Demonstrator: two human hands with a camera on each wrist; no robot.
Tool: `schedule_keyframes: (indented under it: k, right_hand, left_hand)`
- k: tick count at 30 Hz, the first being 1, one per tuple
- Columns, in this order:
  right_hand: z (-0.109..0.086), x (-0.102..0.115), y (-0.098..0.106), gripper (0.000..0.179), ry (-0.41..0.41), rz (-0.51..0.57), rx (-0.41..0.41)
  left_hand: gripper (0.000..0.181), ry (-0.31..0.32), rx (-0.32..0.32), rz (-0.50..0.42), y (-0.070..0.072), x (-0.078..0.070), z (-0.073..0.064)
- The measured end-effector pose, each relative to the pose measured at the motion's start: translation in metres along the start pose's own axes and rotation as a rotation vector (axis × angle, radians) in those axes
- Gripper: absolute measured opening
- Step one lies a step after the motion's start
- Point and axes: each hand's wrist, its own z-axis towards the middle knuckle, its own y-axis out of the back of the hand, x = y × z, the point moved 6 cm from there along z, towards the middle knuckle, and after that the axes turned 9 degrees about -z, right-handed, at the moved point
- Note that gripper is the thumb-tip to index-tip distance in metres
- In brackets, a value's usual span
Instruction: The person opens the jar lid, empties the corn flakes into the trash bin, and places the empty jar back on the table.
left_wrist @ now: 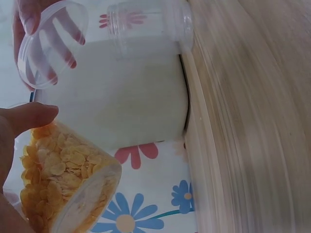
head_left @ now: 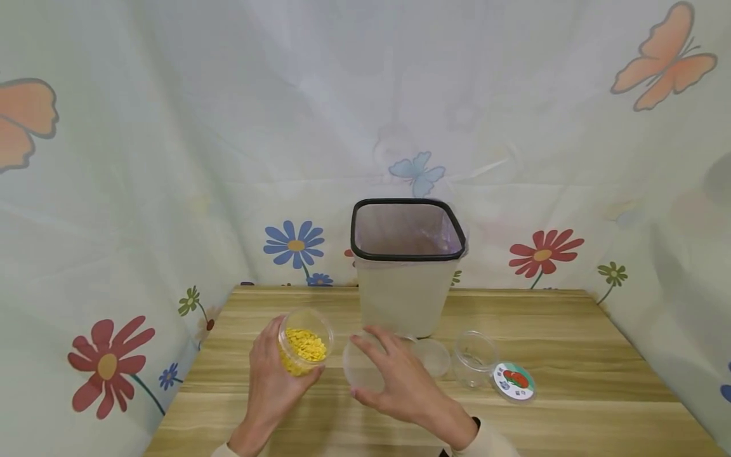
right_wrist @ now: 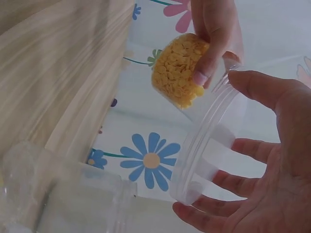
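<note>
My left hand [head_left: 271,381] grips a clear plastic jar [head_left: 285,365] of yellow flakes [head_left: 308,344], its open mouth tilted up and toward the right. In the left wrist view the thumb lies across the jar's side, with the flakes [left_wrist: 63,167] piled inside. Spread around the rim of a clear round lid [right_wrist: 209,141] are the fingers and thumb of my right hand [head_left: 402,384]. That lid is off the jar, raised above the table a short way to the jar's right.
Behind the hands stands a pale bin [head_left: 405,292] with a black rim and a bag liner. Right of my right hand are another clear lid [head_left: 432,357], a clear jar [head_left: 474,362] and a round lid with a tomato picture [head_left: 514,382]. Flowered cloth surrounds the wooden table [head_left: 559,343].
</note>
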Motion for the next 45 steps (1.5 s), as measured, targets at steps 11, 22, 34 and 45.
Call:
schedule_keyframes:
  k: [11, 22, 34, 45]
  right_hand:
    - [0.005, 0.006, -0.025, 0.077, 0.031, -0.032, 0.066]
    - [0.004, 0.014, -0.044, 0.076, 0.067, -0.052, 0.093]
    - [0.003, 0.01, -0.07, 0.075, 0.066, -0.076, 0.189]
    - [0.002, 0.001, -0.087, 0.073, 0.039, -0.055, 0.261]
  left_hand:
    - [0.119, 0.031, 0.012, 0.023, 0.006, 0.008, 0.0]
    - [0.118, 0.044, 0.011, 0.044, 0.008, 0.014, -0.001]
    - [0.118, 0.044, 0.021, 0.055, 0.008, 0.015, -0.001]
    - [0.118, 0.032, 0.021, 0.056, 0.005, 0.015, -0.001]
